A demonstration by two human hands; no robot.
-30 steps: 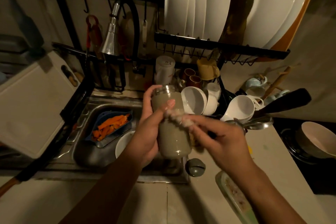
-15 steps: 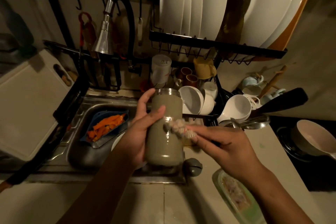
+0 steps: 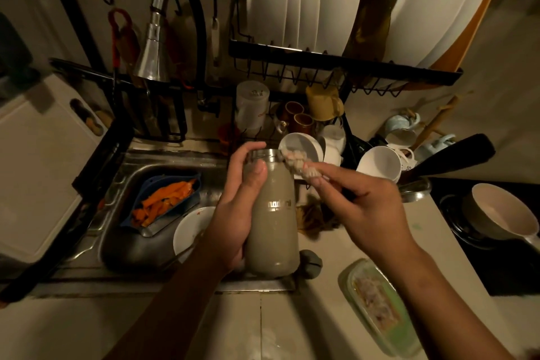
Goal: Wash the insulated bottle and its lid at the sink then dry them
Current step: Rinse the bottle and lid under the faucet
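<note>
My left hand [image 3: 233,207] grips the beige insulated bottle [image 3: 273,219], upright and lidless, over the right edge of the steel sink [image 3: 163,166]. Its metal mouth is at the top, with my left fingers curled over the rim. My right hand [image 3: 365,213] pinches a pale soapy scrubber [image 3: 298,165] and holds it against the bottle's shoulder near the mouth. A grey rounded lid [image 3: 311,263] lies on the counter just behind the bottle's base, partly hidden.
In the sink sit a blue tray of orange peelings [image 3: 163,202] and a white plate [image 3: 190,228]. A rack of cups and bowls [image 3: 377,166] stands behind, plates [image 3: 292,0] overhead. A green soap dish [image 3: 377,307] lies at right, a cutting board [image 3: 38,172] at left.
The scrubber has moved up the bottle from its middle to the shoulder near the mouth. My left hand has shifted its grip and the bottle stands more upright.
</note>
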